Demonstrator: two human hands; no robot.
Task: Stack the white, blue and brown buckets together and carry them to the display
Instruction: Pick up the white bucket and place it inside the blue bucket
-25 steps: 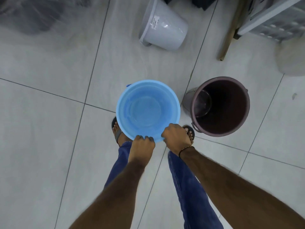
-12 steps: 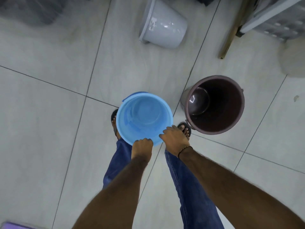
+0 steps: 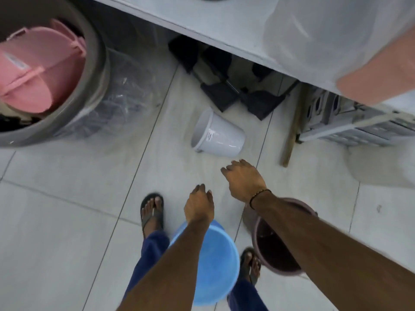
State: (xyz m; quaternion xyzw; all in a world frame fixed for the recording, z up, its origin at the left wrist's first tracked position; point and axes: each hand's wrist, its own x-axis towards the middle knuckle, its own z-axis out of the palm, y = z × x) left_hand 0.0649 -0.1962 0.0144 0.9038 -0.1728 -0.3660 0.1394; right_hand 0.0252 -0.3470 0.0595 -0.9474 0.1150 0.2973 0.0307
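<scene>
The white bucket (image 3: 219,135) lies on its side on the tiled floor, mouth facing left. Standing upright between my feet is the blue bucket (image 3: 215,265). To its right stands the brown bucket (image 3: 269,250), partly hidden under my right forearm. My right hand (image 3: 243,179) is stretched forward with fingers spread, a short way below the white bucket and apart from it. My left hand (image 3: 199,203) hovers just beyond the blue bucket's far rim, fingers loosely curled down, holding nothing.
A large grey tub (image 3: 96,70) holding pink buckets (image 3: 40,68) stands at the left. A white shelf (image 3: 224,25) runs across the top, with black items (image 3: 224,90) beneath it. A wooden stick (image 3: 292,131) and a grey crate (image 3: 350,122) are at the right.
Both hands have let go of the blue bucket's rim and moved forward toward the white bucket. The view has tilted up, showing the shelf and the grey tub.
</scene>
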